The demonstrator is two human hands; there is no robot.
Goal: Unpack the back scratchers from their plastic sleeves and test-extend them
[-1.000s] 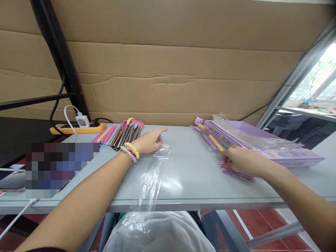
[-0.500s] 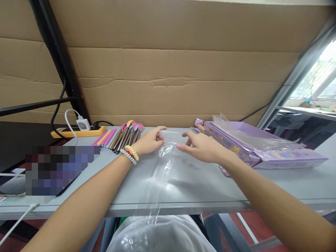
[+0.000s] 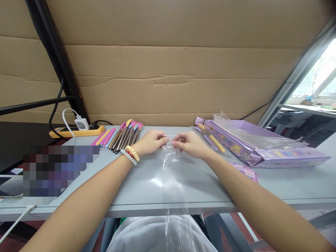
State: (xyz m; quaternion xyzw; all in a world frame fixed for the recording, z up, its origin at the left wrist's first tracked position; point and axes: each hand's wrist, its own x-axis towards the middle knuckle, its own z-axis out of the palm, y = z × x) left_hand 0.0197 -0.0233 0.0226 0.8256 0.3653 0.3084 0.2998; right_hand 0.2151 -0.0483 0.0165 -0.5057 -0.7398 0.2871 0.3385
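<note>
A long clear plastic bag (image 3: 172, 175) stretches from the middle of the grey table down over its front edge toward my lap. My left hand (image 3: 153, 142), with beaded bands at the wrist, pinches the left corner of its far end. At the right corner, the fingers of my right hand (image 3: 189, 144) are closed on the same edge. Left of my left hand lie metallic-barrelled pens (image 3: 128, 136) with pink and yellow tops. Beside them are several pink and yellow capped pens (image 3: 105, 137).
A purple box (image 3: 262, 154) with clear bags on it stands at the right. Wrapped purple and yellow pens (image 3: 214, 140) lie beside it, and a purple printed packet (image 3: 245, 171) is near my right forearm. At the left are a yellow power strip (image 3: 86, 132) and a blurred-out patch.
Both hands have closed on the far edge of the bag, where their fingers were spread before. My right hand has moved slightly left, and the bag now hangs straighter.
</note>
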